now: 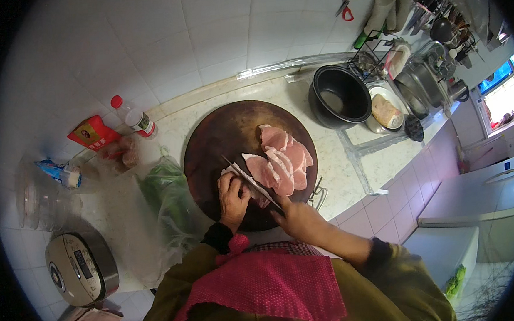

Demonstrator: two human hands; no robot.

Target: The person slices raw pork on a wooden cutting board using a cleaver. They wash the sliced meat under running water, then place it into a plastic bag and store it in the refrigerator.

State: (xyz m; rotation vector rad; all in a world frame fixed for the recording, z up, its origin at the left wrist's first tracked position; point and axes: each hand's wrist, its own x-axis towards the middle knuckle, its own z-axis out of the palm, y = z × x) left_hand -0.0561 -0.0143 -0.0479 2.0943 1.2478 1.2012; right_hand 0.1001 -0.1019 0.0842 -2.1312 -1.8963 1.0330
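A round, dark wooden chopping board [219,118] lies on the counter before me. My right hand [298,217] grips a kitchen knife [251,183], its blade slanting up and left across the board. With curled fingers, my left hand [234,199] presses on a piece of raw meat [259,198] beside the blade. The hands and the blade partly cover that piece. Several pale pink slices of raw meat [283,159] overlap in a pile to the right of the knife.
Left of the board lies a plastic bag of green vegetables [166,188]; a rice cooker [82,268] stands farther left. A red-capped bottle [135,119] is near the wall. A black pot [341,95] and a bowl with a pale chunk of food [386,110] stand at the right.
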